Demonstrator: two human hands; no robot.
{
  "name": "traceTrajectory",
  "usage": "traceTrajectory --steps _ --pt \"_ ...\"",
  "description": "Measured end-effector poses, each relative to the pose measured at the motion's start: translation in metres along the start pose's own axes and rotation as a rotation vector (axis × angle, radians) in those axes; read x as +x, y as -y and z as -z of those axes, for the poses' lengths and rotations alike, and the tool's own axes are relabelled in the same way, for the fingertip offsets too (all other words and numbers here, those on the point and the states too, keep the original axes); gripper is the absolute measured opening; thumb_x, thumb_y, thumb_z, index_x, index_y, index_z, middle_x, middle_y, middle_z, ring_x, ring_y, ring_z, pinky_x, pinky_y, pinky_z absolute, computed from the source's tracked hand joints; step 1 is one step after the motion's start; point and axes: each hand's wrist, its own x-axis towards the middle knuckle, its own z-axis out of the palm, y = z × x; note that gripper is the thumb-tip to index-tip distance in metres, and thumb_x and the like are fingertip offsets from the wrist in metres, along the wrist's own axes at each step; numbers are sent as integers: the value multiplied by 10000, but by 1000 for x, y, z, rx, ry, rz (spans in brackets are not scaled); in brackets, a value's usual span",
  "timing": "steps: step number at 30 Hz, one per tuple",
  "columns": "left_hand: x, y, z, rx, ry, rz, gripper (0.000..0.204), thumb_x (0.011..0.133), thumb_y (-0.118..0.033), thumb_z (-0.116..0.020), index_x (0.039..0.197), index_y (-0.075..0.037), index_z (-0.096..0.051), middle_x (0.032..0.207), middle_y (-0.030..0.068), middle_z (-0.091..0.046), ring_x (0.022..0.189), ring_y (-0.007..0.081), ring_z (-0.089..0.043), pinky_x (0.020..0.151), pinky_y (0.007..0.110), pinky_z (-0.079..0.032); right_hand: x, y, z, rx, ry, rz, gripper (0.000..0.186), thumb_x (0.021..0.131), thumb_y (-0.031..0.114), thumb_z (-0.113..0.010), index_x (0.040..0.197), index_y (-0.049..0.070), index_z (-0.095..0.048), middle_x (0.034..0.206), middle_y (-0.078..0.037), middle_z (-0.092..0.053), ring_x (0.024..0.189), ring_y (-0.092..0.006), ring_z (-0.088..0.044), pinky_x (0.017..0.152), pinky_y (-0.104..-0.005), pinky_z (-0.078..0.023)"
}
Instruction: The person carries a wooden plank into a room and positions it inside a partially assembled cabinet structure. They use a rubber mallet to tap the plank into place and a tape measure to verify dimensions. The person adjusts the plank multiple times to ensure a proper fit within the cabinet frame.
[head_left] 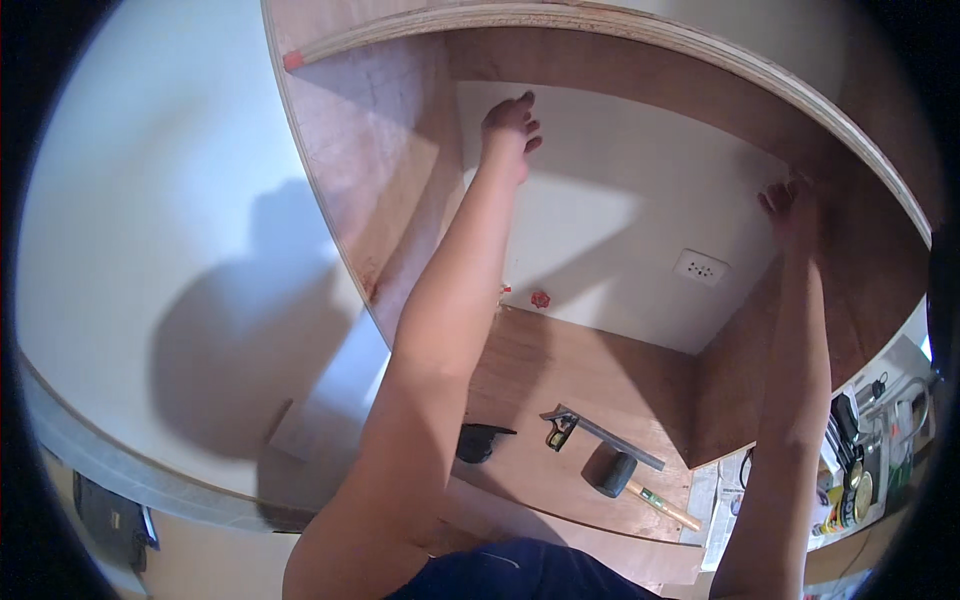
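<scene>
Both my arms reach into a brown plywood cabinet [570, 347]. My left hand [511, 128] is raised in front of the white back wall [580, 190], just under the top panel [600, 62]. Its fingers are loosely bent and apart, with nothing seen in them. Up in the shaded far right corner, my right hand [789, 205] is by the right side panel [850, 290]. Its fingers look spread and nothing shows in them; shadow hides whether they touch the panel.
A combination square [610, 437], a black rubber mallet [617, 474] with a wooden handle and a black object [482, 442] lie on the cabinet floor. A socket [702, 267] and a red knob [540, 299] are on the back wall. Assorted tools and cans [855, 490] stand at right.
</scene>
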Motion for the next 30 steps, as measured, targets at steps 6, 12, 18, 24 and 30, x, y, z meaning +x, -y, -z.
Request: traceTrajectory --steps 6,12,18,24,30 --pt "-56 48 92 122 73 -5 478 931 -301 -724 1311 -34 -611 1138 82 -680 991 189 -676 838 340 -521 -142 -31 7 -392 -20 -54 391 997 390 -614 1265 107 -642 1116 -71 -586 1005 -245 -572 948 -444 -482" --pt "-238 103 184 389 218 28 282 975 -222 -717 1199 -54 -678 1085 27 -685 993 113 -639 893 297 -526 -423 -94 56 -675 231 -172 176 841 -77 -606 989 16 -617 919 -4 -597 856 -101 -562 768 -252 -473" --pt "-389 151 298 768 282 127 324 984 -242 -729 1192 1 -677 1058 59 -706 997 145 -671 902 305 -557 -621 -121 115 -919 164 -414 87 918 67 -748 947 5 -693 798 -46 -678 697 -83 -623 638 -254 -503" --pt "-438 164 300 804 378 22 280 1006 -176 -705 1206 18 -682 1093 95 -699 988 162 -667 876 309 -575 -640 -126 118 -975 337 -381 290 943 356 -755 1031 80 -745 836 -106 -744 711 -215 -690 660 -389 -548" --pt "-446 183 283 787 515 62 319 1003 -148 -672 1261 37 -645 1153 130 -700 1031 209 -670 939 323 -529 -554 -65 -33 -673 760 248 288 935 316 -776 922 38 -701 755 -91 -656 649 -215 -612 578 -372 -469"
